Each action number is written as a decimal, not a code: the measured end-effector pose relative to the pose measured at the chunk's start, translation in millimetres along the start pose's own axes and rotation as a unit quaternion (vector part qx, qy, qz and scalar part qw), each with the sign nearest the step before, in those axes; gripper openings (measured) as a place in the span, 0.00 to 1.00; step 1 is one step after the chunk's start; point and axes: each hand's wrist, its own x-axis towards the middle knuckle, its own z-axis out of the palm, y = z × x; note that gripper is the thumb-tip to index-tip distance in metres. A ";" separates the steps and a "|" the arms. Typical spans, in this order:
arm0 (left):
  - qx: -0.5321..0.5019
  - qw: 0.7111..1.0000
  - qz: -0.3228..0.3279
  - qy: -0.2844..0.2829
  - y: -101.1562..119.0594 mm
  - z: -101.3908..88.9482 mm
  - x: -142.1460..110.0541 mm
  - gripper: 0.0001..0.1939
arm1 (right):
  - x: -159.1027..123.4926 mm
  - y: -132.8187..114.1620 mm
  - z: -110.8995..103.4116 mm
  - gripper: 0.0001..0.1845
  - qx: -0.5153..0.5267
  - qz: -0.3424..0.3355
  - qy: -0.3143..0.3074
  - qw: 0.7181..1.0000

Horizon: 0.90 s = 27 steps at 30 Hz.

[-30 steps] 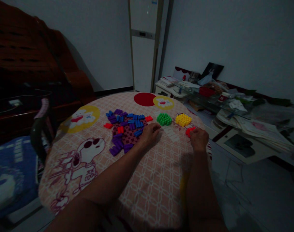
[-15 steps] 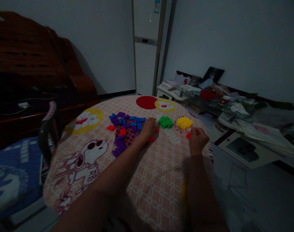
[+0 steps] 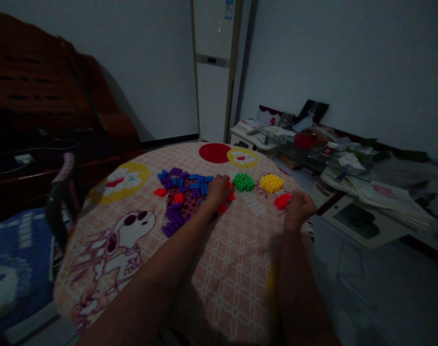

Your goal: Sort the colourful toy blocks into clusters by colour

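Observation:
My left hand (image 3: 217, 191) is bent over the right edge of the loose pile, its fingers curled down beside several red plastic blocks (image 3: 231, 196). What lies between its fingertips is hidden. Blue blocks (image 3: 194, 185) and purple blocks (image 3: 174, 216) are spread to its left. At the right side of the table my right hand (image 3: 300, 207) is closed, fingertips close against a small red cluster (image 3: 282, 201); I cannot see what it pinches. Between the hands and farther back sit a green cluster (image 3: 243, 182) and a yellow cluster (image 3: 271, 183) of joined blocks.
A patterned cloth covers the round table (image 3: 236, 269). A chair (image 3: 58, 206) with a blue cushion stands at the left, near a wooden bench (image 3: 34, 91). On the right is a cluttered glass-topped cabinet (image 3: 363, 192). A tall white appliance (image 3: 213, 96) stands behind.
My left hand has gone from the space near the green cluster back left to the pile's edge, over the red blocks. The right hand has shifted slightly right, uncovering more of the red cluster.

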 end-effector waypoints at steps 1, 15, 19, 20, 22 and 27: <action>-0.037 0.999 0.017 0.008 5.1 -0.3 -6.2 0.19 | -4.4 -4.0 5.1 0.19 0.022 0.020 -0.005 1.000; -0.226 0.972 0.059 0.028 50.9 13.3 -65.3 0.20 | -50.7 -44.5 41.5 0.16 0.176 0.096 -0.350 0.915; -0.255 0.964 0.072 0.015 46.6 17.1 -63.7 0.23 | -35.7 -45.5 24.7 0.15 0.189 0.106 -0.279 0.936; -0.263 0.962 0.072 0.008 45.4 17.4 -63.2 0.22 | -29.8 -43.0 18.6 0.16 0.199 0.105 -0.227 0.948; -0.268 0.961 0.069 -0.006 42.8 17.0 -61.7 0.21 | -16.9 -33.8 5.8 0.17 0.226 0.108 -0.090 0.964; -0.246 0.968 0.055 -0.011 37.4 14.8 -56.9 0.20 | 9.9 2.5 -17.6 0.14 0.108 0.124 0.164 0.973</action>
